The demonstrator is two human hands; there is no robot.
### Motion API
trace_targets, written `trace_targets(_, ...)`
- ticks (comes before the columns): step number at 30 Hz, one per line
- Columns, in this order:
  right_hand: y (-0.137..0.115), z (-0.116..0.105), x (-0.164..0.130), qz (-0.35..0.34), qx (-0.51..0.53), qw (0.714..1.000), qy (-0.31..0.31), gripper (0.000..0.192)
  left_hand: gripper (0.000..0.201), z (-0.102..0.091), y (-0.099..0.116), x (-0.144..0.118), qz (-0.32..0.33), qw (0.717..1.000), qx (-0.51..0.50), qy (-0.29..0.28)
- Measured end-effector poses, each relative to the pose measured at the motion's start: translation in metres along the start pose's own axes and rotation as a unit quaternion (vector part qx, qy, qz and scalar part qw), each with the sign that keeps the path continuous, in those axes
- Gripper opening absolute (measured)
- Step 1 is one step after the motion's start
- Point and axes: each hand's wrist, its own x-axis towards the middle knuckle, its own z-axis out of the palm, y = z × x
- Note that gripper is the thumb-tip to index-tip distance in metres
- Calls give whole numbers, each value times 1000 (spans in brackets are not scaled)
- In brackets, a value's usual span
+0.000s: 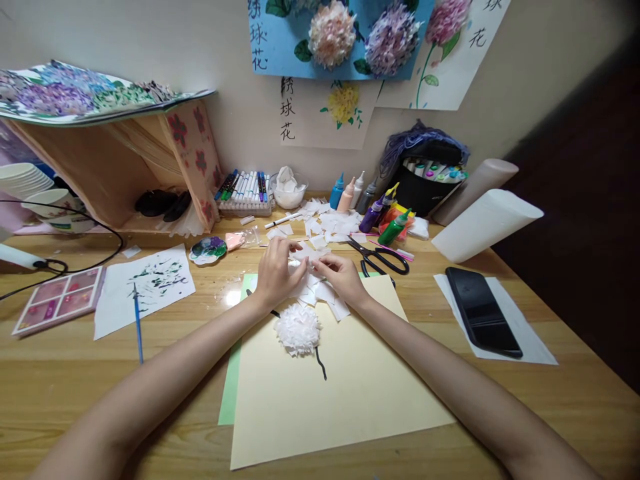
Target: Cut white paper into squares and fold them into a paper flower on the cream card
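At the top edge of the cream paper sheet (pixel 350 393), my left hand (pixel 276 273) and my right hand (pixel 344 275) are close together. Their fingers pinch a small piece of white tissue paper (pixel 309 253) between them. Below the hands lie several loose white paper squares (pixel 325 292), resting on the sheet. A fluffy white paper flower (pixel 298 329) sits on the sheet beneath my left wrist. A black line (pixel 321 364) runs out from the flower's lower right, and another dark stroke shows at its upper left, partly covered by my wrist.
Black scissors (pixel 383 258) lie right of my right hand. Paint bottles (pixel 371 217), paper scraps (pixel 325 223) and markers (pixel 245 190) stand or lie behind. At right is a phone (pixel 483 310); at left, a paintbrush (pixel 137 323) on painted paper (pixel 170 273). A painted shell-shaped palette (pixel 209 249) lies nearby.
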Motion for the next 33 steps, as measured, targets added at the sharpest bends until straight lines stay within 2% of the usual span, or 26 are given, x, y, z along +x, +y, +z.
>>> trace_targets(4, 1, -1, 2, 2, 19, 1000, -19, 28, 11, 0, 3, -1, 45, 998, 29, -30)
trace_targets(8, -1, -2, 3, -6, 25, 999, -47, 30, 10, -1, 3, -1, 59, 997, 31, -41)
trace_targets(13, -2, -3, 2, -17, 22, 998, -56, 38, 11, 0, 1, -1, 54, 998, 29, -34)
trace_targets(22, 1, -3, 2, -38, -1, 996, -75, 34, 13, -1, 1, 0, 38, 998, 12, -48)
trace_targets(28, -7, -3, 0, -38, -39, 996, -76, 21, 13, -1, 0, 1, 15, 998, -34, -58)
trace_targets(33, -8, -3, 0, -34, -39, 996, -70, 19, 14, 0, -2, 0, -1, 996, -59, -66)
